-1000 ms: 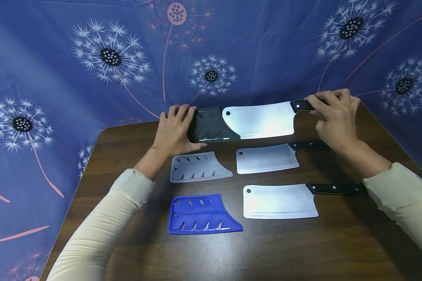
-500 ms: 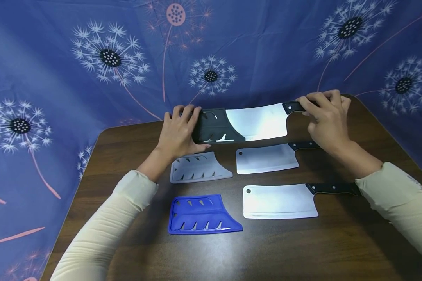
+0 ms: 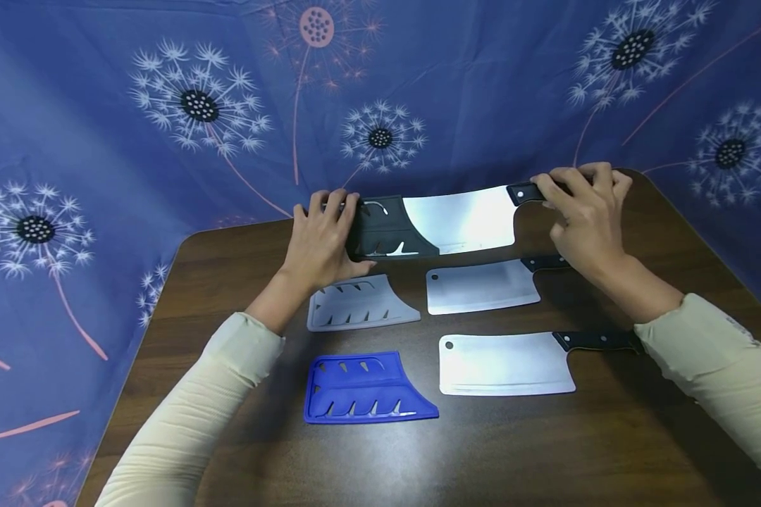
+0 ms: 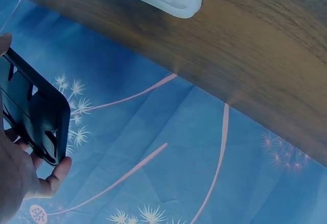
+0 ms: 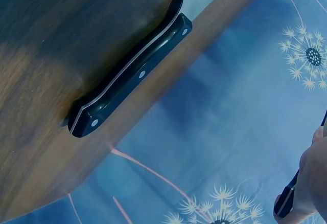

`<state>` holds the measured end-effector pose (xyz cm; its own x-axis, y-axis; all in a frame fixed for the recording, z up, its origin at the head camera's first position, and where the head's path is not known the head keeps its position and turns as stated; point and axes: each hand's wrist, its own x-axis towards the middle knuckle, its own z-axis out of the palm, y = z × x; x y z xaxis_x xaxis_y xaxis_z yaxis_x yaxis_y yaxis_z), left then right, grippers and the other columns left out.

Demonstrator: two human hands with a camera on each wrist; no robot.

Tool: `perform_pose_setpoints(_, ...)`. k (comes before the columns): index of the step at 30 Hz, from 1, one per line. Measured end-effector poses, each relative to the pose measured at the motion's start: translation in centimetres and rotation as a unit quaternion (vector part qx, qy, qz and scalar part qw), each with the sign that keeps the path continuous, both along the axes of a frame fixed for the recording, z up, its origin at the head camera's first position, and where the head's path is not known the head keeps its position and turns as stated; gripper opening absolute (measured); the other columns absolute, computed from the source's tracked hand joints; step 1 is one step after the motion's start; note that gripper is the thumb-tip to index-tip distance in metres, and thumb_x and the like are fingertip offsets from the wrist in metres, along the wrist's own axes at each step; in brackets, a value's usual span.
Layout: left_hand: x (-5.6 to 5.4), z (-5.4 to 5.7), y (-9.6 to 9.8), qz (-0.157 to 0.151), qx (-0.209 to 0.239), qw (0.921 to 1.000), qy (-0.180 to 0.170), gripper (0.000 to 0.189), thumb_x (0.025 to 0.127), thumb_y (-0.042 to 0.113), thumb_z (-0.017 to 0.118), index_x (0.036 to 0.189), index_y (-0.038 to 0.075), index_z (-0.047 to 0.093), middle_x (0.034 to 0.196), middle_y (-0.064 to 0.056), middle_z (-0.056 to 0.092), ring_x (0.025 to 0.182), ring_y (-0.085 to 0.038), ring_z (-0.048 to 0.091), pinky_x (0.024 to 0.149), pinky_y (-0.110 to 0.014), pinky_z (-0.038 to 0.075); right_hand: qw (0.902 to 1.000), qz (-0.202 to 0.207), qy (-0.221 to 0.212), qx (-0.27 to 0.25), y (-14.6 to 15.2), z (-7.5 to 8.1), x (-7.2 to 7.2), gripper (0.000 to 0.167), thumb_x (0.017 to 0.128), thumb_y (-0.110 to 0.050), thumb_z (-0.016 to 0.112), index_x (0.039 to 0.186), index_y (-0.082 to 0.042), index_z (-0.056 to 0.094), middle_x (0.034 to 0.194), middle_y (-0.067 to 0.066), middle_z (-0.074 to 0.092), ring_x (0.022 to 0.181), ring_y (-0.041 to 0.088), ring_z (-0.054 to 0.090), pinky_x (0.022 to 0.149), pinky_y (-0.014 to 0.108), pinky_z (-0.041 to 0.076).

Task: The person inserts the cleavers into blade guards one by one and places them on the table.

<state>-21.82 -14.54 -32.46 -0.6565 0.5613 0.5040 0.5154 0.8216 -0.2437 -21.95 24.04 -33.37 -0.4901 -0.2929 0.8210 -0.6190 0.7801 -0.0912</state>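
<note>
At the table's far edge, my left hand (image 3: 320, 239) grips the outer end of a black blade cover (image 3: 387, 225), thumb low and fingers over the top. The blade of a large cleaver (image 3: 466, 218) sits partly inside that cover, its tip portion hidden. My right hand (image 3: 590, 218) holds this cleaver by its black riveted handle (image 3: 521, 193). In the left wrist view the black cover's slotted corner (image 4: 38, 109) shows against the cloth. A handle end (image 5: 286, 201) pokes out of my right hand in the right wrist view.
Nearer on the wooden table (image 3: 368, 472) lie a grey blade cover (image 3: 361, 304) and a blue one (image 3: 364, 391). To their right lie a smaller cleaver (image 3: 482, 287) and another cleaver (image 3: 504, 364), both bare-bladed. A blue dandelion-print cloth (image 3: 469, 91) hangs behind.
My right hand has moved left with the cleaver, and more of its blade is inside the black cover. My left hand and the cover have shifted slightly right.
</note>
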Motion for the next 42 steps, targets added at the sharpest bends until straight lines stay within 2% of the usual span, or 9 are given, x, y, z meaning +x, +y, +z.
perform_pose_setpoints(19,0.5,0.3,0.3,0.002,0.005,1.0,0.003,0.106,0.054,0.063,0.079,0.133,0.0,0.047,0.126,-0.019,0.048,0.112,-0.041,0.044,0.067,-0.056,0.041,0.9993,-0.001,0.02,-0.031,-0.3,-0.1,0.2,0.041,0.08,0.018,0.056,0.112,-0.006,0.067,0.104,0.023,0.063,0.101,0.049,0.043,0.088,0.062,0.019)
perform_pose_setpoints(25,0.9,0.1,1.5,0.003,-0.017,0.9998,0.013,0.105,0.055,0.066,0.076,0.132,0.001,0.046,0.125,-0.018,0.047,0.109,-0.04,0.045,0.067,-0.055,0.041,0.9989,0.006,0.043,-0.016,-1.3,-0.1,-0.1,0.037,0.081,0.015,0.058,0.109,-0.006,0.068,0.103,0.022,0.063,0.098,0.049,0.045,0.084,0.064,0.02)
perform_pose_setpoints(28,1.2,0.2,2.5,-0.004,-0.013,0.9998,0.013,0.102,0.057,0.067,0.073,0.131,0.001,0.048,0.124,-0.017,0.048,0.108,-0.039,0.046,0.066,-0.054,0.041,0.9993,0.012,0.036,-0.005,-2.2,-0.2,-0.2,0.037,0.081,0.015,0.059,0.11,-0.006,0.067,0.103,0.022,0.063,0.097,0.049,0.045,0.082,0.065,0.022)
perform_pose_setpoints(34,1.4,0.9,4.1,-0.002,0.018,0.9997,0.016,0.103,0.054,0.067,0.072,0.131,0.002,0.051,0.124,-0.015,0.051,0.11,-0.038,0.046,0.07,-0.055,0.041,0.9999,0.011,0.002,0.001,-4.1,-0.3,0.3,0.054,0.07,0.026,0.054,0.113,-0.005,0.064,0.105,0.021,0.061,0.097,0.049,0.046,0.081,0.064,0.023)
perform_pose_setpoints(42,1.8,1.0,4.5,0.018,-0.005,0.9991,0.04,0.101,0.054,0.069,0.069,0.13,0.003,0.054,0.122,-0.015,0.053,0.106,-0.037,0.049,0.069,-0.053,0.043,0.9996,0.004,-0.018,-0.02,-5.7,-0.6,1.0,0.055,0.071,0.028,0.05,0.112,-0.006,0.066,0.103,0.019,0.061,0.094,0.047,0.045,0.078,0.062,0.025)
